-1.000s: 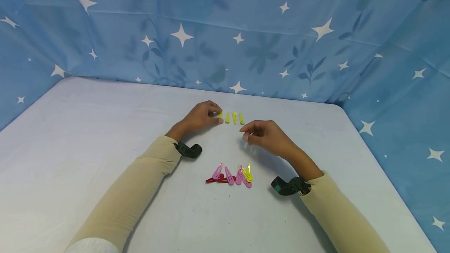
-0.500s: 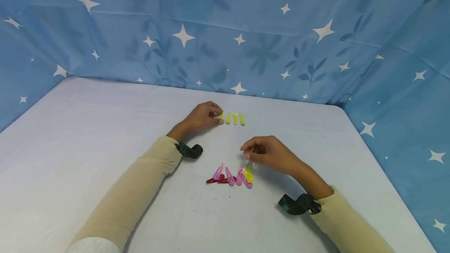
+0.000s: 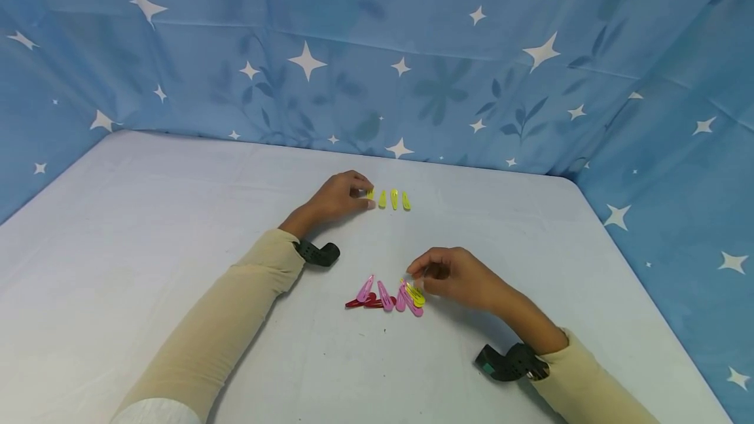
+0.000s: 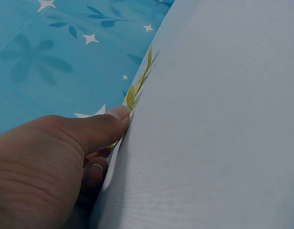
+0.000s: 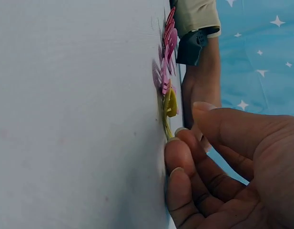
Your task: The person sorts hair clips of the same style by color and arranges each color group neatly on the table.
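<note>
At the left end of a row of yellow snap hair clips (image 3: 394, 199), my left hand (image 3: 340, 195) pinches the leftmost yellow clip (image 3: 370, 194) against the table. In the left wrist view a bit of that clip shows between thumb (image 4: 119, 113) and fingers, the rest hidden. My right hand (image 3: 456, 277) is at the right side of a small pile of clips. Its thumb and fingers are apart, fingertips right at the yellow clips (image 5: 170, 102). The pile also holds several pink clips (image 3: 385, 296) and red clips (image 3: 357, 301).
A white-covered table (image 3: 235, 332) lies under everything. Blue star-patterned cloth (image 3: 353, 70) rises along the table's back and sides. A black wrist camera (image 3: 318, 254) sits on the left wrist and another black camera (image 3: 506, 364) on the right.
My right hand has moved from near the yellow row back toward me, down to the pile of clips. My left hand has stayed at the leftmost yellow clip.
</note>
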The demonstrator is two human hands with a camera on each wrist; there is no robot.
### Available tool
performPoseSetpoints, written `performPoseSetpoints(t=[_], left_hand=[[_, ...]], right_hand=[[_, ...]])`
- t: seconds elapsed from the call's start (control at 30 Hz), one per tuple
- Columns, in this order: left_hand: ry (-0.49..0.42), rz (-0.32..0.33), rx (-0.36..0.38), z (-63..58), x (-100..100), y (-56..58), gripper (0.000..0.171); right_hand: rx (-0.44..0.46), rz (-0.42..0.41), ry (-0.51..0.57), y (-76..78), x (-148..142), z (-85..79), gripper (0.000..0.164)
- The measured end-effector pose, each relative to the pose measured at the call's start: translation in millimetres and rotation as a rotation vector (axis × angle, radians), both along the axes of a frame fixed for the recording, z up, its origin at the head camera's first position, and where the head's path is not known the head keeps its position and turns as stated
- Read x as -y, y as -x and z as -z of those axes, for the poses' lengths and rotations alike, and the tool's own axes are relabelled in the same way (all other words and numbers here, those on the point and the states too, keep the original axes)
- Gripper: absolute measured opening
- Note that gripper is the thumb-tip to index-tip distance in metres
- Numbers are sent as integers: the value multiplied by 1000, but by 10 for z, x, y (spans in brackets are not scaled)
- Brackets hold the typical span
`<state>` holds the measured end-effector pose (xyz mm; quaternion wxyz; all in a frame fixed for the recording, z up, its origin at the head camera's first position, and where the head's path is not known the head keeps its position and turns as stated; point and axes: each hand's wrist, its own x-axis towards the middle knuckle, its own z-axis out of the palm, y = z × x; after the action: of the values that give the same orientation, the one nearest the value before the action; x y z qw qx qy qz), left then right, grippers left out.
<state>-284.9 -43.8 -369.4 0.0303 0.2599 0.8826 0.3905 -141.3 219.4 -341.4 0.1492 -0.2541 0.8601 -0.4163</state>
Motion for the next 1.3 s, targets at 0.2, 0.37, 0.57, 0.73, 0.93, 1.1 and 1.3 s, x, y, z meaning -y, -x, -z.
performPoseSetpoints(t=[0.2,0.37,0.57,0.73,0.93,1.1,1.3], left_hand=[[-7,1,3,4,-3,2,39],[-3,-4,7,6,-4,7,39],[-8,-5,3,4,-7,-1,40],[-7,-5,2,7,-6,0,40],[8,-12,0,17,1,7,41],[6,-4,-8,20,1,10,40],[-8,2,-16,15,2,10,40]], right_hand=[[-18,-35,-5,-24,-23,3,23],[-55,-55,-14,-36,-13,9,25],[-87,-61,-52,-46,16,16,33],[-79,-55,-82,-53,24,14,41],[-82,-63,-82,-52,30,14,29],[-85,-46,-80,-55,37,18,26],[-76,-2,-93,-43,45,-13,23]])
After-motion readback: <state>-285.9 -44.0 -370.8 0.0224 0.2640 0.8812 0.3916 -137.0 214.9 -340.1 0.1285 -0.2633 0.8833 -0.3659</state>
